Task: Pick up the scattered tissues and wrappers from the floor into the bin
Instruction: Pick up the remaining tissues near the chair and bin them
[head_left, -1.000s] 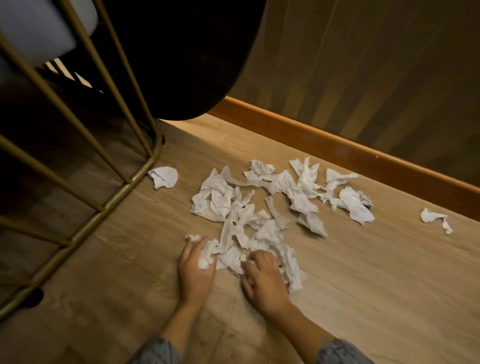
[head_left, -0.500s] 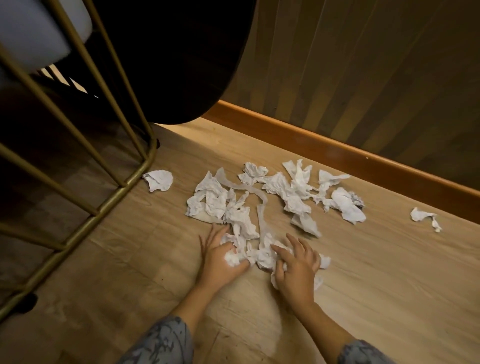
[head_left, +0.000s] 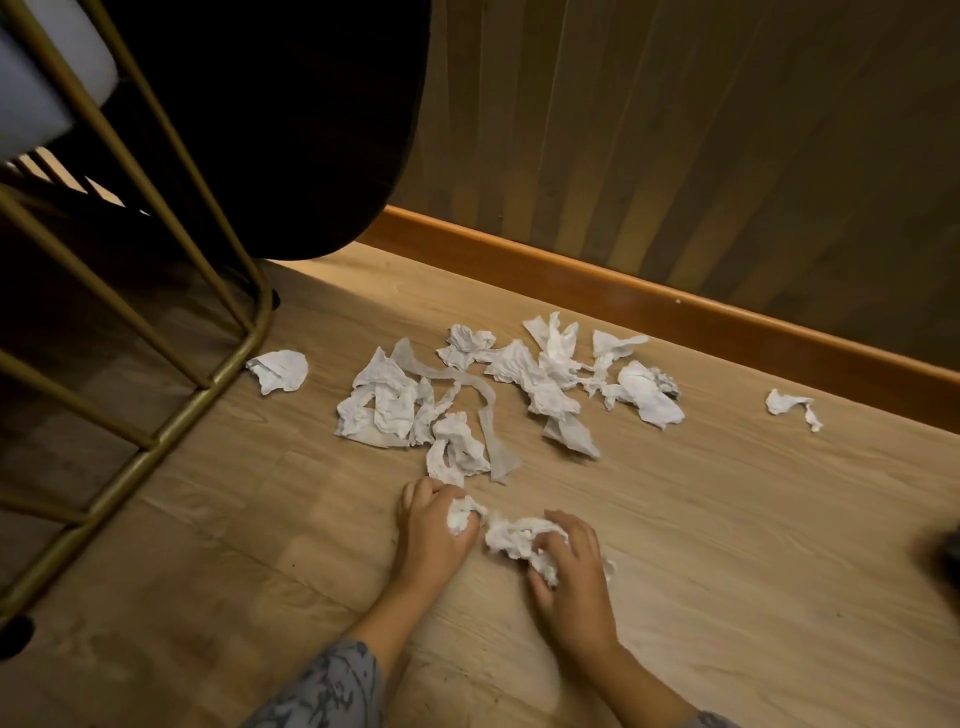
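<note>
Both hands work at the near edge of the heap of tissues (head_left: 498, 395) on the floor (head_left: 727, 545): the left hand (head_left: 434, 530) has its fingers curled round a small wad (head_left: 460, 514), the right hand (head_left: 571, 566) clutches a larger crumpled bunch (head_left: 519, 538); best to ball each handful tight so no strip trails, then return for the rest of the heap. No bin is in view, no wrappers can be picked out among the white paper, and a dark blur (head_left: 943, 558) far right of the heap is cut off; two strays lie apart, a scrap (head_left: 278, 370) left of the heap beside the brass frame (head_left: 171, 426) and another (head_left: 789, 405) well to its right.

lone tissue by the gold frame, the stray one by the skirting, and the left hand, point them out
lone tissue (head_left: 279, 370), head view, middle of the wad
stray tissue (head_left: 784, 402), head view, main body
left hand (head_left: 434, 525), head view, back of hand
</note>
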